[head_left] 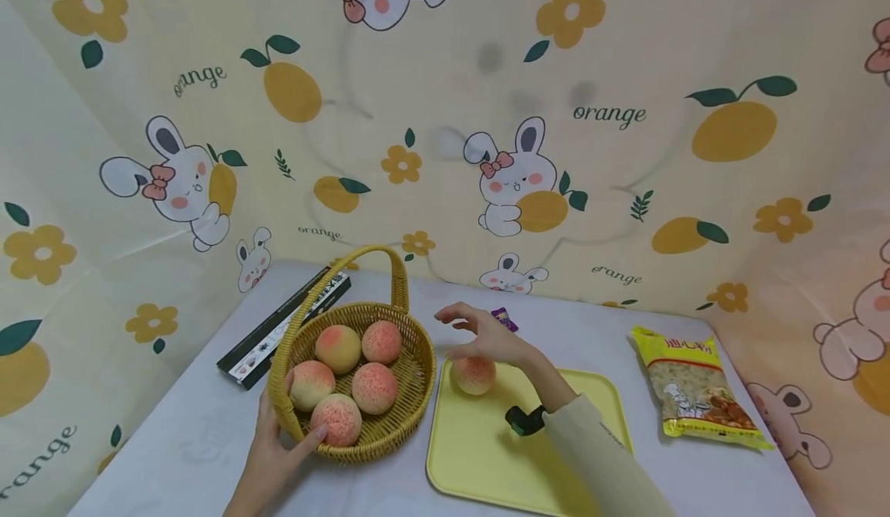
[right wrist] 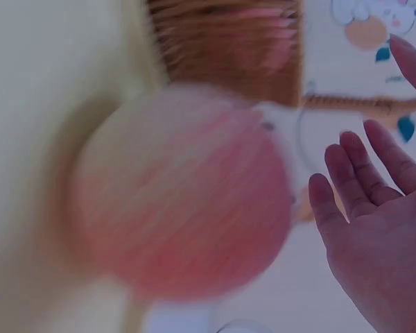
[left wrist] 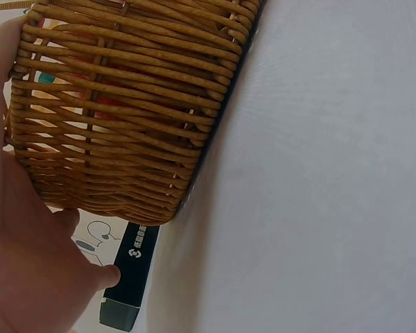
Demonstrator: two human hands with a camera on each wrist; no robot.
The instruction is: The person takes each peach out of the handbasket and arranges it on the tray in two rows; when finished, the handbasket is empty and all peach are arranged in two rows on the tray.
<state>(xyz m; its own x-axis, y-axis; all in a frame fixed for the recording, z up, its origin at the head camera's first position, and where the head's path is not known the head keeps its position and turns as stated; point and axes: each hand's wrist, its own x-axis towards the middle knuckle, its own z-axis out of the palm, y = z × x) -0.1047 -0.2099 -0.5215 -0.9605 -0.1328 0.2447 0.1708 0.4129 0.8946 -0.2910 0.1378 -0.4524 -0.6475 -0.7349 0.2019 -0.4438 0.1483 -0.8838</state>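
Observation:
A wicker basket (head_left: 410, 393) with a tall handle holds several pink-and-yellow peaches (head_left: 374, 387). My left hand (head_left: 278, 443) grips its near rim, thumb over the edge; in the left wrist view the palm (left wrist: 21, 270) lies against the woven wall (left wrist: 125, 111). One more peach (head_left: 473, 375) sits on the far left corner of a yellow tray (head_left: 591, 401). My right hand (head_left: 480, 331) hovers open just above that peach, fingers spread and not touching it. The right wrist view shows the peach (right wrist: 180, 201) blurred, with the straight fingers (right wrist: 360, 187) beside it.
A long black box (head_left: 285, 328) lies on the white table behind the basket. A yellow snack bag (head_left: 698, 389) lies right of the tray. A small purple wrapper (head_left: 505, 318) sits beyond my right hand. A printed cloth walls in the back and sides.

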